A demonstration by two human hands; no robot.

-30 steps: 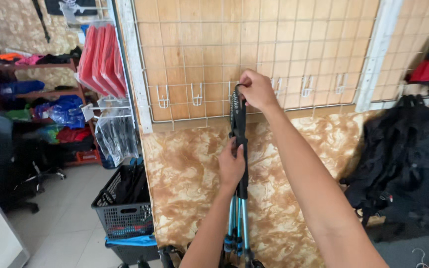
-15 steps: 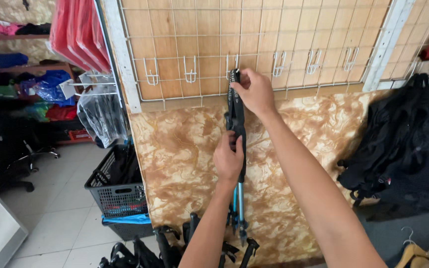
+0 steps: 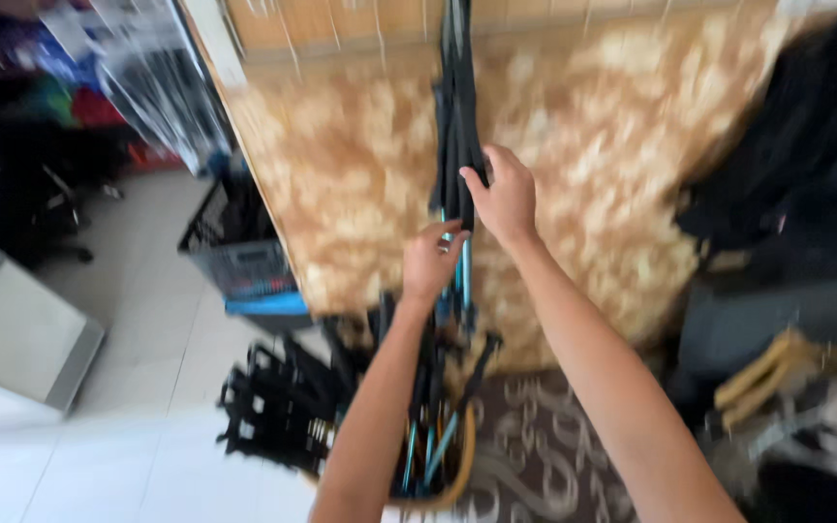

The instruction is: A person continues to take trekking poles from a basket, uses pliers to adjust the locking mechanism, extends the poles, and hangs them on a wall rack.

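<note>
Black-and-blue poles (image 3: 457, 145): hanging upright, my right hand (image 3: 506, 199) curled around them, my left hand (image 3: 430, 263) pinching lower down. Mottled tan wall (image 3: 341, 174); pale tiled floor (image 3: 138, 291).

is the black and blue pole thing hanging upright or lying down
Upright. The black and blue folded pole hangs vertically against the mottled tan wall panel; the right hand grips its middle and the left hand holds it lower.

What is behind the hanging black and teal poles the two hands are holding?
Behind the black and teal folding poles is a mottled tan, marble-patterned wall panel. The left hand and right hand grip them; the strip of panel directly behind poles and hands is covered.
</note>
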